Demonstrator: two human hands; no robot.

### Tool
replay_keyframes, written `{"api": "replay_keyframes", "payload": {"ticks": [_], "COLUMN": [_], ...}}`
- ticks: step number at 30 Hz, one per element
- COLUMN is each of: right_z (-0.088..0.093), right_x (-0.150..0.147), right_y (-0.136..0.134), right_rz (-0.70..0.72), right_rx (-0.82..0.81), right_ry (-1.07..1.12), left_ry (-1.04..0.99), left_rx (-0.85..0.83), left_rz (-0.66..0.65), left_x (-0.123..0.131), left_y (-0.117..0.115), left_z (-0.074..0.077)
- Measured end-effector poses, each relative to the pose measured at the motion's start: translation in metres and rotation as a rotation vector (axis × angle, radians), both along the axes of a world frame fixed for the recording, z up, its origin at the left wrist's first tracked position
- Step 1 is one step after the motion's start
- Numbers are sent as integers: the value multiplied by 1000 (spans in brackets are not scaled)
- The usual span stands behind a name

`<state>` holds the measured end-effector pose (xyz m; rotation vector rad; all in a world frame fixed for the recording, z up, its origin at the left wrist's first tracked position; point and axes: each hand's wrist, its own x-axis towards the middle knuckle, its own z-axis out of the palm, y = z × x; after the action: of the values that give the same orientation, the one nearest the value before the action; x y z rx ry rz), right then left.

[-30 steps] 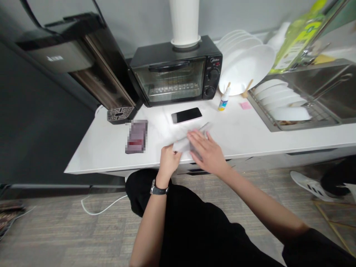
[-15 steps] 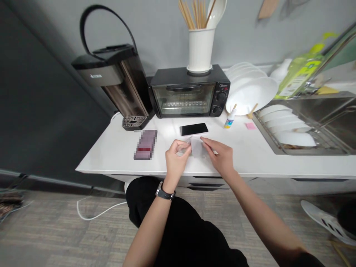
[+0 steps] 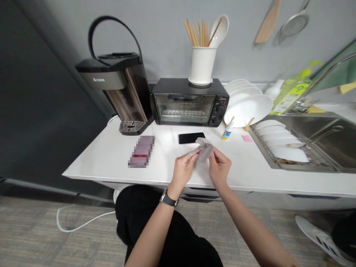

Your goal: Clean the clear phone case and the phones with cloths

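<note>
My left grip [image 3: 182,171] and right grip [image 3: 219,167] both pinch a translucent wrapper [image 3: 205,152], its long axis lying eight-to-two o'clock.

The worktop [image 3: 105,159] has lots of bare room at the front left, from the blurred purple thing [image 3: 141,151] out to the corner. There is more bare room on the right, between the right hand [image 3: 219,168] and the dish rack [image 3: 280,148]. The left hand [image 3: 182,170] and the right hand are up over the front edge, pinching a thin clear sheet [image 3: 204,152]. Just behind them lies a flat black phone [image 3: 191,138]. Further back, the toaster oven [image 3: 189,105] and the tall water pot [image 3: 122,92] stand like a wall. A small bottle [image 3: 228,130] and a pink note [image 3: 246,138] sit at the back right, by the leaning plates [image 3: 247,105].
</note>
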<state>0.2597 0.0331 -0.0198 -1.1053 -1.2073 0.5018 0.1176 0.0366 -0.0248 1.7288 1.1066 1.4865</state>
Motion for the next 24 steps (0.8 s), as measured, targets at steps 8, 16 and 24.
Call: {"api": "replay_keyframes", "payload": {"ticks": [8,16,24], "right_z": [36,39,22], "right_x": [11,27,16], "right_y": [11,14,9], "right_rz": [198,177,122], "right_rx": [586,439,631], "right_ry": [-519,-758,-831], "left_ry": [222,285,300], "left_rx": [30,70,66], "left_rz": [78,56,102], "left_x": [-4,-2,-4], "left_y": [2,3,3], "left_z": [-13,-12,-21]}}
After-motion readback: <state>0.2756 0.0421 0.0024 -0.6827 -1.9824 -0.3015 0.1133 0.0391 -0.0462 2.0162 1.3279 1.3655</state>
